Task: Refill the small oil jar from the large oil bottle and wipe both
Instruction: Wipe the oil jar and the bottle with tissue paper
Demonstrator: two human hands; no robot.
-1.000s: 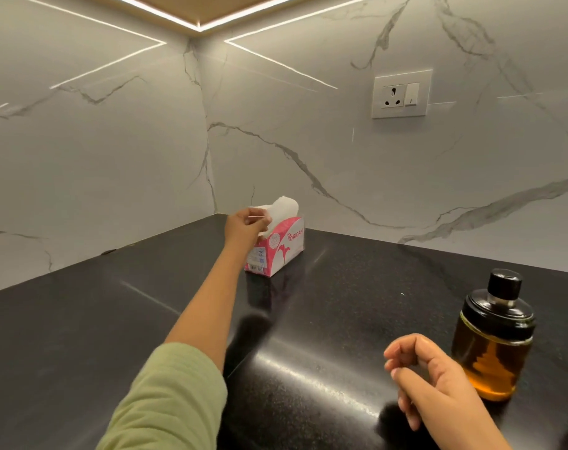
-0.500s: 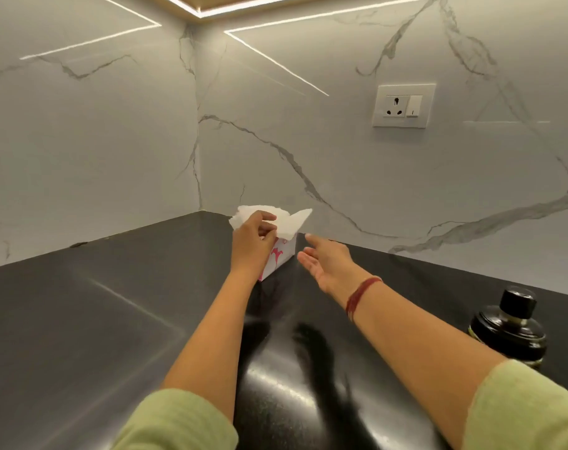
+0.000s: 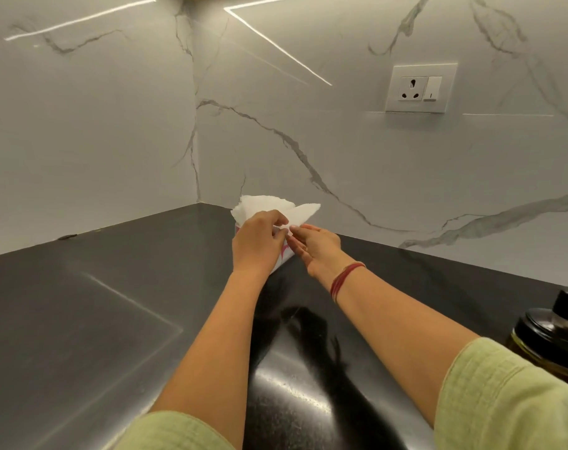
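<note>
Black counter point(image 3: 81, 319), two hands point(image 3: 258, 241) point(image 3: 315, 248), one tissue point(image 3: 269, 206), one jar point(image 3: 555, 339)

Home kitchen: black stone counter point(image 3: 81, 319), marble backsplash point(image 3: 341, 141), socket point(image 3: 420, 88).

Both bare forearms reach from the lower frame to centre. The left hand point(image 3: 258, 243) curls, pinching a white tissue point(image 3: 276, 207); the right hand point(image 3: 316, 246), fingers straight, lies just beside it.
</note>
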